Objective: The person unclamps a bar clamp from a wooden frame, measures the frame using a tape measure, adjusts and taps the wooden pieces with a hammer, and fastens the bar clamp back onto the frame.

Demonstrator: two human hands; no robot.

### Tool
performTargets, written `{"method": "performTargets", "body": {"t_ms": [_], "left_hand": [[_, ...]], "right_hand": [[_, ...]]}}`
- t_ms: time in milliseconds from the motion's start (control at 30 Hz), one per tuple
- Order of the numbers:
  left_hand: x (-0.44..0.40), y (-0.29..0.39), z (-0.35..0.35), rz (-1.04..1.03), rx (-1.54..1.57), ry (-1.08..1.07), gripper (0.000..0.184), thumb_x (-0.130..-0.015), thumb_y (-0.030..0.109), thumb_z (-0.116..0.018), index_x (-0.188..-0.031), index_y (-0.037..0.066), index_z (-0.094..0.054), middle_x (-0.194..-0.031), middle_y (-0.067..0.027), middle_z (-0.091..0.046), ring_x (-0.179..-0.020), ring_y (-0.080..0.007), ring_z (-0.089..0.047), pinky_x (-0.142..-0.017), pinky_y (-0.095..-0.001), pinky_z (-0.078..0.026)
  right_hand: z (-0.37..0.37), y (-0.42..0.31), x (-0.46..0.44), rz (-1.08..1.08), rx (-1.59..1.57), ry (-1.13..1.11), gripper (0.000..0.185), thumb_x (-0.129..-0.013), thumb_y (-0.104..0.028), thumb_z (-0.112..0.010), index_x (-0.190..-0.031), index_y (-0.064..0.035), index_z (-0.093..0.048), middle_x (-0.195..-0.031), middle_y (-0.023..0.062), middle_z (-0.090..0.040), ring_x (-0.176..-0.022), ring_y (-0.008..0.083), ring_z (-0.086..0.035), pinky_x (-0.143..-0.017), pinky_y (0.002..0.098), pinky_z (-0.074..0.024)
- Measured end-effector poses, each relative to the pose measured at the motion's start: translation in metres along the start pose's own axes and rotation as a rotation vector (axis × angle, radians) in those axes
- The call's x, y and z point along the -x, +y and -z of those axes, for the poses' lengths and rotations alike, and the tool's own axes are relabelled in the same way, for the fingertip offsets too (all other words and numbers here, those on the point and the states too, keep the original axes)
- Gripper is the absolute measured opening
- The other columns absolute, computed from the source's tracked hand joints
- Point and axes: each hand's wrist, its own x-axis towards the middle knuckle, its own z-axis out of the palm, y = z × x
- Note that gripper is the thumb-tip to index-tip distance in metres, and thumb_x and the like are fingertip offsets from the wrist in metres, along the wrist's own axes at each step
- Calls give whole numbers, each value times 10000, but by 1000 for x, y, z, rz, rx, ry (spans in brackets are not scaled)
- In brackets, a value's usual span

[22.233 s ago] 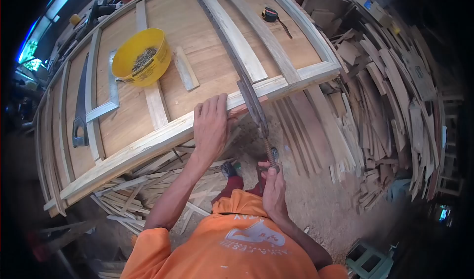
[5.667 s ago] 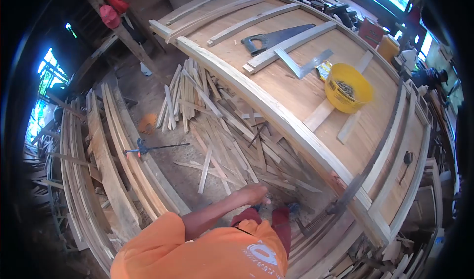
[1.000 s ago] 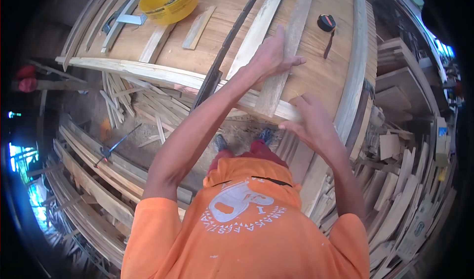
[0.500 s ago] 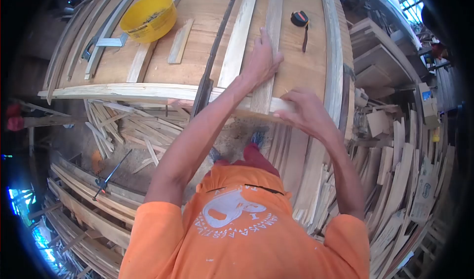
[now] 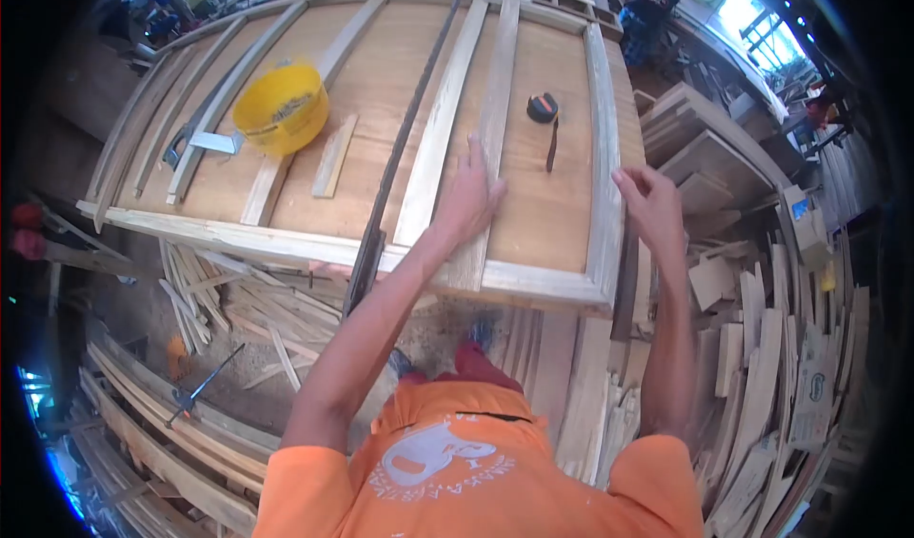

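Note:
A long wooden slat (image 5: 500, 81) lies lengthwise across the framed plywood panel (image 5: 543, 214), its near end over the front rail (image 5: 533, 279). My left hand (image 5: 466, 203) rests across that slat, thumb on its right side and a finger stretched forward along its left. My right hand (image 5: 655, 205) hovers by the right side rail (image 5: 606, 157), fingers loosely bent and apart, with nothing visible in them. Between the slat and that rail sits a black tape measure (image 5: 543, 108) with a strap. A dark metal bar clamp (image 5: 405, 138) runs across the panel left of my left hand.
A yellow bowl (image 5: 281, 124) of small metal pieces stands on the panel's left part, beside a short wood offcut (image 5: 334, 157) and a handsaw (image 5: 175, 148). Loose wood strips (image 5: 228, 290) cover the floor below. Stacked boards (image 5: 762, 348) line the right side.
My right hand has left the front rail near the slat's end and moved right to the side rail. My left hand stays on the slat. The view has tilted, showing more of the panel's far end.

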Motion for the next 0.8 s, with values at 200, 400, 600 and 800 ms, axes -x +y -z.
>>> {"method": "performTargets", "body": {"t_ms": [200,400,600,800], "left_hand": [[5,15,14,132,67,-102,909,-990,251,-612,-1608,-143,-74,-1450,-446,-457,-1318,-557,-522,-1138,-518,-430],[5,-1,2,39,-42,-69,920,-999,319,-602,-1591,-166,-91,-1315,-444,-545,-1207,-555,-590,-1055,-528,-489],[-10,1,20,76,-225,-283,1038,-997,480,-622,-1570,-196,-80,-1235,-449,-583,-1133,-559,-631,-1007,-536,-516],[-7,38,143,-98,-86,-202,820,-983,574,-674,-1520,-21,-500,-1276,-272,-695,-1165,-351,-696,-973,-448,-560]], "right_hand": [[5,19,45,-141,-134,4,354,-988,-255,-739,-1146,62,-746,-989,109,-779,-901,151,-717,-833,306,-555],[16,55,71,-200,-153,-19,373,-1010,-280,-724,-1180,51,-737,-985,66,-749,-913,122,-674,-850,296,-538],[20,47,92,-241,-154,7,383,-1031,-303,-698,-1191,43,-735,-1013,57,-730,-935,126,-646,-844,293,-517],[32,33,119,-323,-210,13,359,-1044,-285,-675,-1242,10,-728,-1044,56,-731,-932,124,-648,-851,278,-521]]}}
